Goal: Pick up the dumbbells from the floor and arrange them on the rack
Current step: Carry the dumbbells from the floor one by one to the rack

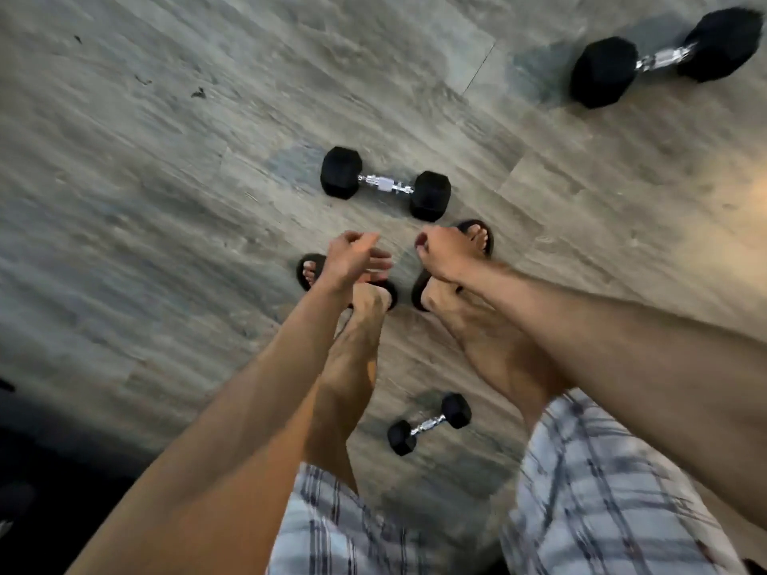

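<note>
Three dumbbells lie on the floor (166, 159): the mid one (385, 184) just ahead of the toes, the big one (666, 56) toward the far right corner, the small one (429, 424) between the legs; left hand (352, 259) loosely curled, right hand (442, 253) loosely fisted, both empty above the sandals (481, 238)

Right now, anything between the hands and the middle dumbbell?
No. In the head view, only bare floor separates the left hand and right hand from the middle dumbbell.
</note>
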Available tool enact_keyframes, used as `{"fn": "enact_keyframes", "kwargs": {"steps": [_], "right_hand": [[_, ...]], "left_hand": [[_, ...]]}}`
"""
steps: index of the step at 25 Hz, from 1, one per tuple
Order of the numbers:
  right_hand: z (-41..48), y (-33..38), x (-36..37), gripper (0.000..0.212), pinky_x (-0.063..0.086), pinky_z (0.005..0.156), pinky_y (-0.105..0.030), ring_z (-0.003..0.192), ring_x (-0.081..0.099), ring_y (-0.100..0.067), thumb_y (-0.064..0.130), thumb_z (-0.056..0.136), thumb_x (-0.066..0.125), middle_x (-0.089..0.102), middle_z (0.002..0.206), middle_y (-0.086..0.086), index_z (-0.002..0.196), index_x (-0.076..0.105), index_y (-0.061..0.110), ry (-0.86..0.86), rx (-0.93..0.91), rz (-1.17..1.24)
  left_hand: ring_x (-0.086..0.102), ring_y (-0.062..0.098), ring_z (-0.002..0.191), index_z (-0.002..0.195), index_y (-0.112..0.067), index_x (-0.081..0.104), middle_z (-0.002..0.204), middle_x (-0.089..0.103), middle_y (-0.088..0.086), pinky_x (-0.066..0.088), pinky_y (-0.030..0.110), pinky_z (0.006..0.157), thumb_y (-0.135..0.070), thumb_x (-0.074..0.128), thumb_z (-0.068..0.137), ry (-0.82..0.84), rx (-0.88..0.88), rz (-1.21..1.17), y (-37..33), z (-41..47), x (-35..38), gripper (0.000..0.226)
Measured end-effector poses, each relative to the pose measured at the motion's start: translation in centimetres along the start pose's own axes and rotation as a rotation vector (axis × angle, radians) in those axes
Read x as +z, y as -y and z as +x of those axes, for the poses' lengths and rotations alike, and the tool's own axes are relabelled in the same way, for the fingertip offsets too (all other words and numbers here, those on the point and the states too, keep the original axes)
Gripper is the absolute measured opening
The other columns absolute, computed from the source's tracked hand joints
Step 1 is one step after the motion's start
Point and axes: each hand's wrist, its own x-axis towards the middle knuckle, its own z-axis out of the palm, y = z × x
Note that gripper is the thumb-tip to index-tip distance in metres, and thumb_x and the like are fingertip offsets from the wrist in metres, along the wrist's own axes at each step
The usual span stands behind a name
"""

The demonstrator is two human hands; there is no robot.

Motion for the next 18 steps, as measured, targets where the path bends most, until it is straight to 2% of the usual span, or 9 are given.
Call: {"fn": "enact_keyframes", "kwargs": {"steps": [2, 4, 7, 9, 11, 12, 14, 16, 18], "right_hand": [[5.1, -1.4, 1.9, 0.025, 0.051, 0.088, -0.038, 0.109, 0.061, -0.036, 0.017, 0.095, 0.047, 0.067, 0.115, -0.017, 0.113, 0.063, 0.009, -0.015, -0.016, -0.001], [9.2, -2.1, 3.2, 0.031, 0.048, 0.091, -0.038, 0.114, 0.058, -0.035, 0.018, 0.094, 0.049, 0.063, 0.121, -0.018, 0.123, 0.056, 0.010, -0.054, -0.049, 0.007], [16.5, -3.4, 5.4, 0.049, 0.041, 0.103, -0.043, 0.123, 0.047, -0.035, 0.019, 0.091, 0.057, 0.051, 0.130, -0.021, 0.137, 0.044, 0.009, -0.137, -0.102, -0.056], [20.8, -3.9, 6.3, 0.059, 0.037, 0.112, -0.044, 0.129, 0.043, -0.033, 0.022, 0.089, 0.064, 0.045, 0.137, -0.021, 0.141, 0.039, 0.009, -0.205, -0.164, -0.093], [24.0, -3.6, 6.5, 0.064, 0.035, 0.115, -0.044, 0.130, 0.043, -0.033, 0.024, 0.088, 0.068, 0.043, 0.138, -0.021, 0.142, 0.038, 0.009, -0.249, -0.222, -0.087], [25.6, -3.3, 6.7, 0.063, 0.037, 0.114, -0.043, 0.128, 0.046, -0.032, 0.024, 0.087, 0.069, 0.046, 0.135, -0.020, 0.141, 0.039, 0.009, -0.237, -0.229, -0.074], [28.2, -2.5, 7.5, 0.054, 0.047, 0.100, -0.041, 0.114, 0.056, -0.030, 0.027, 0.087, 0.070, 0.056, 0.123, -0.016, 0.132, 0.046, 0.008, -0.171, -0.187, -0.073], [30.1, -1.9, 8.3, 0.042, 0.052, 0.085, -0.041, 0.098, 0.063, -0.030, 0.032, 0.087, 0.072, 0.064, 0.102, -0.011, 0.117, 0.055, 0.008, -0.129, -0.127, -0.150], [31.6, -1.4, 8.3, 0.028, 0.052, 0.075, -0.037, 0.086, 0.065, -0.028, 0.033, 0.086, 0.073, 0.062, 0.082, -0.004, 0.091, 0.060, 0.010, -0.101, -0.068, -0.190]], "left_hand": [[0.067, 0.028, 0.074, 0.128, 0.003, 0.044, 0.100, 0.064, 0.024, 0.058, 0.035, 0.063, -0.018, 0.048, 0.101, -0.008, -0.056, -0.146, 0.6, 5.6, 1.0, 0.035], [0.068, 0.027, 0.076, 0.131, 0.005, 0.043, 0.106, 0.062, 0.024, 0.060, 0.035, 0.063, -0.019, 0.048, 0.101, -0.055, -0.087, -0.273, 0.8, 10.5, 0.8, 0.039], [0.067, 0.028, 0.086, 0.136, -0.004, 0.039, 0.116, 0.055, 0.021, 0.062, 0.038, 0.071, -0.022, 0.054, 0.098, -0.173, -0.102, -0.297, 1.7, 19.0, -0.7, 0.045], [0.063, 0.030, 0.100, 0.142, -0.012, 0.032, 0.126, 0.048, 0.016, 0.061, 0.041, 0.079, -0.030, 0.061, 0.095, -0.229, -0.065, -0.290, 2.3, 23.5, -2.1, 0.058], [0.060, 0.030, 0.111, 0.149, -0.020, 0.024, 0.130, 0.046, 0.006, 0.058, 0.044, 0.089, -0.040, 0.066, 0.090, -0.206, 0.014, -0.294, 2.1, 26.2, -3.2, 0.075], [0.062, 0.029, 0.113, 0.150, -0.023, 0.024, 0.132, 0.048, 0.002, 0.057, 0.045, 0.090, -0.047, 0.068, 0.086, -0.170, 0.053, -0.306, 1.9, 27.5, -3.7, 0.081], [0.066, 0.026, 0.110, 0.147, -0.025, 0.031, 0.136, 0.056, 0.003, 0.058, 0.045, 0.087, -0.056, 0.072, 0.078, -0.123, 0.093, -0.314, 1.7, 29.6, -4.2, 0.086], [0.068, 0.024, 0.108, 0.141, -0.022, 0.039, 0.131, 0.061, 0.005, 0.059, 0.045, 0.085, -0.055, 0.073, 0.078, -0.117, 0.105, -0.335, 1.9, 31.3, -4.5, 0.079], [0.071, 0.024, 0.102, 0.134, -0.016, 0.046, 0.125, 0.065, 0.008, 0.059, 0.046, 0.086, -0.049, 0.074, 0.081, -0.094, 0.100, -0.379, 2.0, 32.3, -4.9, 0.068]]}}
